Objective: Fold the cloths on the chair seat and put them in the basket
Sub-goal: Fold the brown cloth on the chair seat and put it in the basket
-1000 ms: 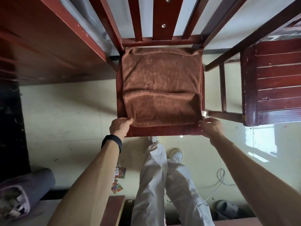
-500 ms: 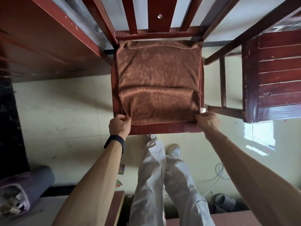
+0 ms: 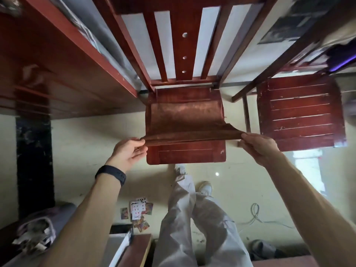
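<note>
Cloth (image 3: 185, 120) hangs stretched between my hands above the chair seat (image 3: 185, 154), its far edge sagging down near the seat's back edge. My left hand (image 3: 128, 151) pinches the near left corner just off the seat's left edge; my right hand (image 3: 257, 145) pinches the near right corner, out past the right edge. Front strip of the seat lies bare. A second chair (image 3: 300, 114) stands close on the right; open floor (image 3: 81, 151) to the left.
</note>
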{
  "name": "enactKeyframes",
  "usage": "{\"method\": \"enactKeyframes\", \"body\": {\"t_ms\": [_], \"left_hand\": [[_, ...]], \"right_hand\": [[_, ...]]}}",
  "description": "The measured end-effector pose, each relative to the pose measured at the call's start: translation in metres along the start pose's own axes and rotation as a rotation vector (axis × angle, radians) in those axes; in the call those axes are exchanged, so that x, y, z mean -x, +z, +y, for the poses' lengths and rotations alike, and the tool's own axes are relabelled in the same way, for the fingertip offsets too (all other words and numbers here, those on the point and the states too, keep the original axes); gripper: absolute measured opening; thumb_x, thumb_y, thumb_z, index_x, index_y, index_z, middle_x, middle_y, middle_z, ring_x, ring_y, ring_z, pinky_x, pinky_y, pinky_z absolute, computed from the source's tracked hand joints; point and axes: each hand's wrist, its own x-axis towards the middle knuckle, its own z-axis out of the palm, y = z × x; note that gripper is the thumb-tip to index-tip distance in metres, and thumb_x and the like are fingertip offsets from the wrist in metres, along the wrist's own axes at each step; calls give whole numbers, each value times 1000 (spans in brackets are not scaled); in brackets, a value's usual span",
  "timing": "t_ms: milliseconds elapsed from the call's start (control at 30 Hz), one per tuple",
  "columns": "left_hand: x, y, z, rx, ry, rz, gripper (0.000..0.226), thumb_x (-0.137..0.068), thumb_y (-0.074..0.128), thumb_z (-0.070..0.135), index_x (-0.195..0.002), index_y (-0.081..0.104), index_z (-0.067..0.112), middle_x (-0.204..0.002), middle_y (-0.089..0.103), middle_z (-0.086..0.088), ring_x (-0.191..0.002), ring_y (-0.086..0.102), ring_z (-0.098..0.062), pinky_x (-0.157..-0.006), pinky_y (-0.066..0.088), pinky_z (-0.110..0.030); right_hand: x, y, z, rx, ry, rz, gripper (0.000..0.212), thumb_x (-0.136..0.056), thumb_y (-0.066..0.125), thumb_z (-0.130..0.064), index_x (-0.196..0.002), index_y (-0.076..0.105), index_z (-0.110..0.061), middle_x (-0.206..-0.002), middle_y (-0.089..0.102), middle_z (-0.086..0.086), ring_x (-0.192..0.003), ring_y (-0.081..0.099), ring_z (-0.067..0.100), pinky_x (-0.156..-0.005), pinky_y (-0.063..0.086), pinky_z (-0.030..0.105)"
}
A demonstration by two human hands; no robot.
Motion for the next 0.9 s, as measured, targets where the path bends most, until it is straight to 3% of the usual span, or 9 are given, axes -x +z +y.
{"method": "enactKeyframes", "body": {"t_ms": [133,233,300,367,467,567,667,767,900], "left_hand": [[71,-7,42,48,93,-65,22,-91,64,-4,-81,56,14,-88,67,-8,-83,68,-21,-84,56,-37],[104,-6,61,-26,109,-89,18,-95,58,-4,-87,58,12,-91,64,-8,-81,65,-18,-96,52,-39],[121,-1,64,-223,131,-79,19,-98,50,-5,-98,63,10,-95,63,-7,-75,59,-16,-88,52,-34],[134,6,64,-401,189,-59,29,-97,44,-7,-102,70,7,-92,63,-8,-69,53,-17,-74,51,-28],[148,8,63,-601,266,-41,30,-95,45,-6,-100,73,3,-91,63,-12,-68,49,-20,-70,49,-26],[154,0,63,-835,298,-142,14,-89,66,8,-101,75,11,-87,65,-8,-79,57,-21,-76,50,-28],[142,-10,59,-1238,547,-79,16,-81,77,25,-97,76,25,-95,72,2,-89,66,-19,-82,54,-33],[130,-12,61,-1319,872,154,16,-87,72,33,-96,78,21,-100,62,-3,-94,62,-26,-78,52,-34],[116,-7,86,-1440,1157,325,19,-90,70,37,-99,78,22,-110,63,3,-99,59,-23,-73,51,-35]], "right_hand": [[61,-20,-43,-72,-63,-104,24,-84,75,3,-105,66,0,-75,66,12,-59,68,15,-77,62,37],[93,-27,-54,4,-91,-121,17,-87,70,5,-103,67,-2,-75,66,14,-61,66,18,-81,61,43],[105,-31,-53,55,-92,-90,14,-90,66,5,-103,70,2,-76,66,15,-60,65,18,-86,60,44],[109,-35,-53,113,-123,-63,15,-90,65,3,-102,74,1,-71,66,12,-58,62,17,-96,55,55],[121,-42,-54,242,-217,-72,16,-79,72,-8,-94,78,-3,-63,62,6,-55,55,15,-88,53,68],[131,-43,-55,457,-322,-110,27,-71,82,-13,-98,79,-16,-75,72,1,-70,69,20,-73,63,49],[134,-37,-53,926,-664,-40,28,-78,81,-16,-105,78,-22,-90,75,-4,-80,73,17,-76,62,37],[122,-28,-53,1188,-1148,81,11,-85,78,-18,-95,80,-15,-89,69,5,-76,69,27,-70,60,40],[102,-6,-86,1249,-1288,173,10,-85,79,-13,-95,80,-11,-100,67,12,-87,66,37,-71,60,45]]}}
